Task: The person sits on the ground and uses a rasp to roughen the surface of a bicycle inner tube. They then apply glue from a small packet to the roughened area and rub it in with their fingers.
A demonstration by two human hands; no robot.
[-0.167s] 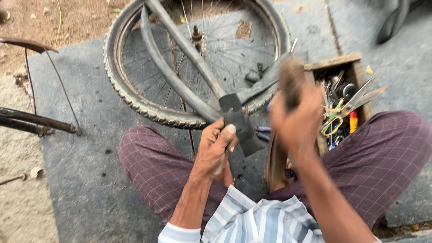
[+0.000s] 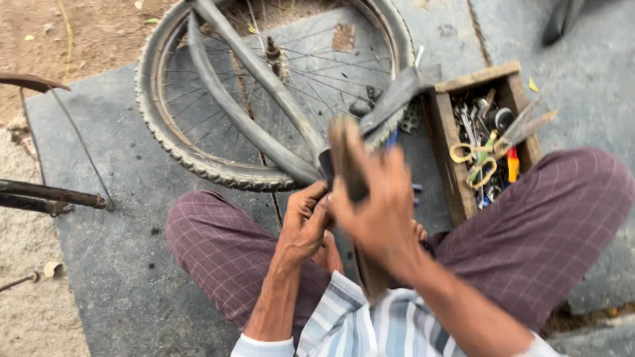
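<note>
Grey stone paving (image 2: 119, 264) makes up the floor, with bare sandy dirt along its upper left edge. On it, ahead of the seated person's crossed legs in maroon checked trousers, lies a bicycle wheel (image 2: 198, 152) with a knobbly tyre, its spokes and hub showing. A loose strip of dark inner tube (image 2: 251, 99) runs across the wheel from the upper left down to the hands, so its long axis slants from far left to near centre; a second black length goes off toward the upper right, over the tyre's edge. Just right of the wheel stands an open wooden toolbox (image 2: 476, 79), its long side running away from the person, crowded with metal tools, yellow-handled scissors (image 2: 473, 162) and a red-and-yellow handled tool. Rusty bicycle frame parts (image 2: 46, 195) lie at the left edge, well apart from the hands.

The left hand (image 2: 305, 225) is clenched around the near end of the tube, low between the knees. The right hand (image 2: 380, 205) is closed on a flat brown wooden-looking tool (image 2: 345, 158), blurred by motion, whose long axis runs nearly straight away from the person, its top tilted slightly left, over the held end of the tube. This hand and tool hide the spot where tool and rubber would meet, so I cannot tell if they touch.
</note>
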